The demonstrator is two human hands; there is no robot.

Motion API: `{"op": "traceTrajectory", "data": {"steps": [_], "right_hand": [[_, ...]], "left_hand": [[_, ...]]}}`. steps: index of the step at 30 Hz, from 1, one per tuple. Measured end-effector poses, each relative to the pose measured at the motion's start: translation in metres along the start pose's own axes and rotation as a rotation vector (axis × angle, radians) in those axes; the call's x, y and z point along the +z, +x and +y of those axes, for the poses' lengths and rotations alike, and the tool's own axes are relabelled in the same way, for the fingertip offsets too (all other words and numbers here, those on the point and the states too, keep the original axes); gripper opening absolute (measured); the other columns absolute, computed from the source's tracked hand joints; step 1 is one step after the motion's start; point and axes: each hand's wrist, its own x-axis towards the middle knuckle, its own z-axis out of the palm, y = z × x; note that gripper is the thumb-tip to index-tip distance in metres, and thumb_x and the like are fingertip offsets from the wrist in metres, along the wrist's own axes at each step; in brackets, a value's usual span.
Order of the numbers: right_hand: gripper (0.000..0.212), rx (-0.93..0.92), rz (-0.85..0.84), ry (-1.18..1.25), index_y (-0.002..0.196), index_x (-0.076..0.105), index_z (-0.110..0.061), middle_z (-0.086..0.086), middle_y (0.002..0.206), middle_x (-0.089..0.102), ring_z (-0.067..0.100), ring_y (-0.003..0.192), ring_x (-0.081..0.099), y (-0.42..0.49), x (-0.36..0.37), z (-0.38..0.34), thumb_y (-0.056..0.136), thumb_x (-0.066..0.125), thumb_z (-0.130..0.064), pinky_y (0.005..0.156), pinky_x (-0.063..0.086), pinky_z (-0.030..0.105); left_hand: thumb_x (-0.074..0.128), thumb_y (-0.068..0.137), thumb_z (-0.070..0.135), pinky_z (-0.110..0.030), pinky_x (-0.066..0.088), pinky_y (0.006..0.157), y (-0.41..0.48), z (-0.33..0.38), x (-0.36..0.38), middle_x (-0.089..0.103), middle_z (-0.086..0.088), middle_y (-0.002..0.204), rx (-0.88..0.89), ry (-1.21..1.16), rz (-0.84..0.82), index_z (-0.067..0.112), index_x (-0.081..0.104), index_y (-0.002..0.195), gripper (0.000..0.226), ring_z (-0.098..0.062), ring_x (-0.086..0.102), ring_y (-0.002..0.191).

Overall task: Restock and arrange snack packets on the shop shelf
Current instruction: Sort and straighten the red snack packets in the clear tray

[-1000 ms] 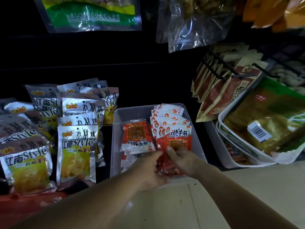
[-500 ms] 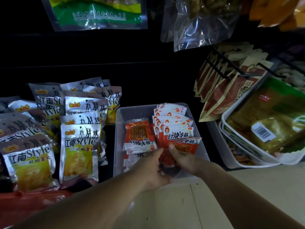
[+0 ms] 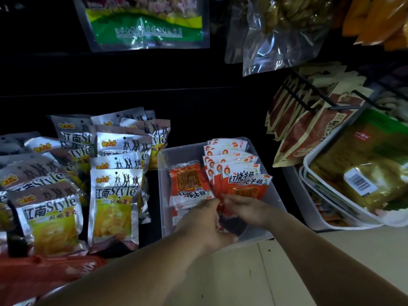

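Fingers of the right hand curl and pinch the lower edge of the front red packet. The left hand closes on the same end from the other side, its fingertips mostly hidden. Both hands sit at the near end of the clear bin, and the right looks slightly nearer the packet's middle. The packet stands tilted, its long axis running up and away from the fingers, leaning on the upright row along the bin's right side. It probably needs a short push down and back to seat it, and a little room seems to remain at the bin's near wall. A flat stack fills the bin's left side. Silver crisp bags stand left of the bin, white baskets sit to its right, and clear bags hang above.
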Motion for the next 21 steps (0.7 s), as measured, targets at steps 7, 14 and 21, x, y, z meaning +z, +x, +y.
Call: {"op": "traceTrajectory", "data": {"steps": [7,14,21], "right_hand": [[0.028,-0.211,0.061,-0.381,0.101,0.081,-0.025,-0.01,0.097,0.077,0.008,0.095,0.069,-0.007,0.002,0.0,0.088,0.062,-0.009,0.073,0.046,0.009],[0.051,-0.282,0.564,-0.521,0.135,0.054,-0.024,0.002,0.15,0.038,0.033,0.11,0.064,-0.019,-0.021,0.004,0.088,0.069,-0.013,0.083,0.056,0.042],[0.031,-0.094,0.612,-0.817,0.123,0.059,-0.021,0.006,0.117,0.062,0.031,0.097,0.069,-0.018,-0.023,-0.018,0.096,0.053,-0.006,0.067,0.048,0.034]], "left_hand": [[0.084,0.076,0.052,-0.026,0.044,0.109,-0.006,0.007,-0.005,0.047,0.007,0.154,0.027,-0.007,0.019,0.03,0.038,0.154,0.094,-0.016,0.05,0.137],[0.086,0.076,0.048,-0.026,0.044,0.108,-0.007,0.009,-0.006,0.051,0.007,0.15,0.009,-0.048,0.041,0.029,0.044,0.15,0.087,-0.015,0.053,0.133],[0.084,0.08,0.041,-0.031,0.047,0.107,-0.007,0.01,-0.013,0.054,0.012,0.146,-0.002,-0.119,0.155,0.033,0.045,0.15,0.08,-0.012,0.054,0.13]]}}
